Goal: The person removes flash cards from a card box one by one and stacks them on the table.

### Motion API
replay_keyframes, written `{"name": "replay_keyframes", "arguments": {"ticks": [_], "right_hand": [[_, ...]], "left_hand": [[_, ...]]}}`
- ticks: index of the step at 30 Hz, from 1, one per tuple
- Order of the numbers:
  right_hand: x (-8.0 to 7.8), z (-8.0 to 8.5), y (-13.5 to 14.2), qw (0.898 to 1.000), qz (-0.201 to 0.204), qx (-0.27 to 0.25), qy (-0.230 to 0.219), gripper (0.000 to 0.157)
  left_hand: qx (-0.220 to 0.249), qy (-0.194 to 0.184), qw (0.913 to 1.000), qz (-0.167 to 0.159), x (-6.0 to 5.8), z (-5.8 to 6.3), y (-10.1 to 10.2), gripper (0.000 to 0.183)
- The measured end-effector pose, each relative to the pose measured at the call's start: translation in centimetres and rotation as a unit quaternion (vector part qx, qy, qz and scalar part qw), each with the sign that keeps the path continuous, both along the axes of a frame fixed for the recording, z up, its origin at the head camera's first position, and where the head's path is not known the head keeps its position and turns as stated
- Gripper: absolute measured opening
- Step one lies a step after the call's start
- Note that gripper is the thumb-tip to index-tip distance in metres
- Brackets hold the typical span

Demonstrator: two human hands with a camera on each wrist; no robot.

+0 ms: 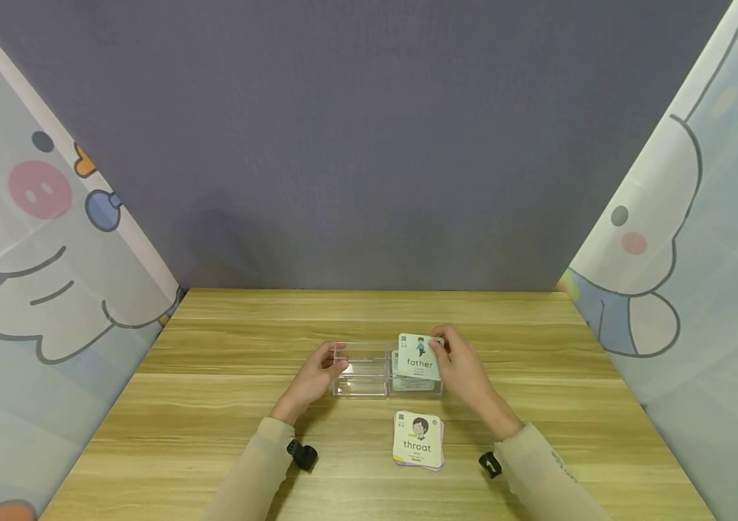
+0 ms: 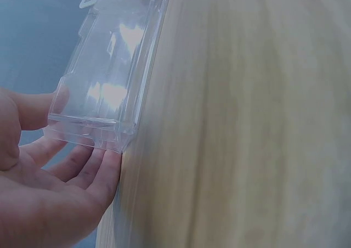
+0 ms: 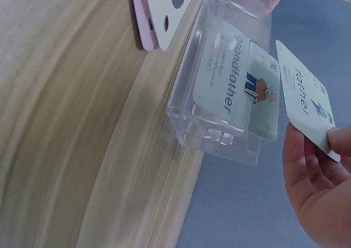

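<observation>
A clear plastic box (image 1: 361,387) with side-by-side compartments stands on the table. My left hand (image 1: 314,375) grips its left end, with the thumb (image 2: 46,108) on one side and the other fingers against the end wall. My right hand (image 1: 467,369) pinches the "father" card (image 1: 418,365) by its right edge, tilted over the right compartment. Inside that compartment leans the "grandfather" card (image 3: 222,67), partly covered by the "father" card in the head view. The left compartment shows no card.
A small stack of cards with the "throat" card (image 1: 417,441) on top lies in front of the box, between my forearms. The wooden table (image 1: 245,333) meets a dark grey panel (image 1: 369,181) at the back. Cartoon-printed curtains (image 1: 655,253) hang on both sides.
</observation>
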State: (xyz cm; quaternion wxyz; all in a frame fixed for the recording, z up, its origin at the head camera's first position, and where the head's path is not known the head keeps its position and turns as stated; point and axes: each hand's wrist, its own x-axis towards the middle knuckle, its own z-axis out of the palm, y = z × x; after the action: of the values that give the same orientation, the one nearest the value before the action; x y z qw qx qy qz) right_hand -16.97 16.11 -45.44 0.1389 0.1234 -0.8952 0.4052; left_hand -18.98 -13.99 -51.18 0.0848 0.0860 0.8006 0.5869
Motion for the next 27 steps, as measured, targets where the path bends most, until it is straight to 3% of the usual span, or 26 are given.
{"name": "replay_keyframes", "arguments": {"ticks": [27], "right_hand": [[1.4, 0.6, -0.1, 0.999, 0.019, -0.025, 0.025, 0.014]], "left_hand": [[0.001, -0.007, 0.9999, 0.009, -0.1, 0.0, 0.1, 0.043]]}}
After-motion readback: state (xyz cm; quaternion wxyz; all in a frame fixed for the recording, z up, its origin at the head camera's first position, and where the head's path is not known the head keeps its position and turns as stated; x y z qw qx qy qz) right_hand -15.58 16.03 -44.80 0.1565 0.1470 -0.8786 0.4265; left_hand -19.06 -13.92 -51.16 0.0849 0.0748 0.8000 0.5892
